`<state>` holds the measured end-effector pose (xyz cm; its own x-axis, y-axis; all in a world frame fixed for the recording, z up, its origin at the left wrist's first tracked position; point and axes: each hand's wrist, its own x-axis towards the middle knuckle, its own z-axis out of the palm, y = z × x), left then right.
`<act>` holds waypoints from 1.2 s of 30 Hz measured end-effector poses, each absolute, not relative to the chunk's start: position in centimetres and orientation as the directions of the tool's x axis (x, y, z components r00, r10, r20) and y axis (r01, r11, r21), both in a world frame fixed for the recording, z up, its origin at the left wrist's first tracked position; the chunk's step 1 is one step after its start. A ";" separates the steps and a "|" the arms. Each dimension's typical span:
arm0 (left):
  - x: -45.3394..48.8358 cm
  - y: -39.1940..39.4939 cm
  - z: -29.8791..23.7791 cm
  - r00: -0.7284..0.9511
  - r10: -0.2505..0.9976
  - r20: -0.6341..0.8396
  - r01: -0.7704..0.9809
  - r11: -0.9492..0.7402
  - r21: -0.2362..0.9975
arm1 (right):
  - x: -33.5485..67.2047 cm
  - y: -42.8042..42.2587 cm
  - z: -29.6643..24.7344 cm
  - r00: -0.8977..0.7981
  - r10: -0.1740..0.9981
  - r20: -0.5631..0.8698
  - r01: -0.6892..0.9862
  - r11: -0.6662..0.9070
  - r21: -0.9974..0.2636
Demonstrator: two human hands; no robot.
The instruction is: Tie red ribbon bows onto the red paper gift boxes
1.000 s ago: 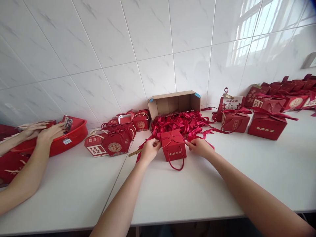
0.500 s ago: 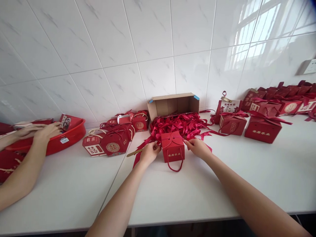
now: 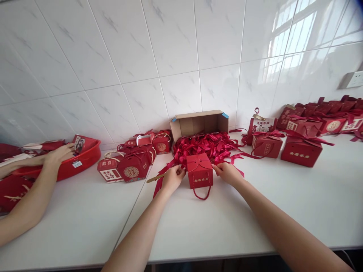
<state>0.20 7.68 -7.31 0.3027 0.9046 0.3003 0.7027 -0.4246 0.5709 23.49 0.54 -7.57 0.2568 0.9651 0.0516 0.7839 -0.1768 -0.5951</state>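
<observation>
Ribbons (image 3: 205, 144) spill from the open carton (image 3: 197, 124); before it, the gift box (image 3: 200, 174) stands between left hand (image 3: 172, 177) and right hand (image 3: 226, 173), fingers curled, whatever they pinch unclear. Left of the carton, a basin (image 3: 91, 160) holds a photo-printed packet (image 3: 82, 144).

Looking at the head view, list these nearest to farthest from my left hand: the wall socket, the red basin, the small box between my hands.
1. Small box: just right of your left hand.
2. Red basin: off to the left.
3. Wall socket: up at the far right.
</observation>
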 end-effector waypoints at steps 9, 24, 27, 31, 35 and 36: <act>0.4 7.3 -7.0 0.239 0.891 0.385 0.667 -0.439 0.602 | 23.8 0.7 -8.2 0.266 0.964 0.021 0.818 -0.213 -0.534; 0.8 7.2 -7.1 0.330 0.914 0.235 0.725 -0.405 0.558 | 23.7 0.9 -8.5 0.243 0.968 0.054 0.738 -0.149 -0.658; 0.8 6.9 -7.0 0.336 0.929 0.157 0.780 -0.367 0.507 | 23.5 0.9 -8.2 0.266 0.961 0.076 0.707 -0.141 -0.693; 0.9 6.3 -6.7 0.339 0.936 0.093 0.830 -0.344 0.438 | 23.2 0.7 -7.8 0.294 0.949 0.115 0.634 -0.103 -0.766; 1.1 6.1 -6.4 0.338 0.939 0.063 0.856 -0.334 0.395 | 23.2 0.6 -7.8 0.291 0.946 0.139 0.621 -0.077 -0.780; 1.1 6.1 -6.4 0.336 0.940 0.055 0.861 -0.330 0.388 | 23.2 0.7 -7.9 0.286 0.948 0.139 0.624 -0.074 -0.778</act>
<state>1.06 6.08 -6.40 0.3356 0.9404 0.0553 0.8605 -0.3299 0.3881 23.20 0.69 -7.89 0.2861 0.9481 0.1389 0.6236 -0.0742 -0.7782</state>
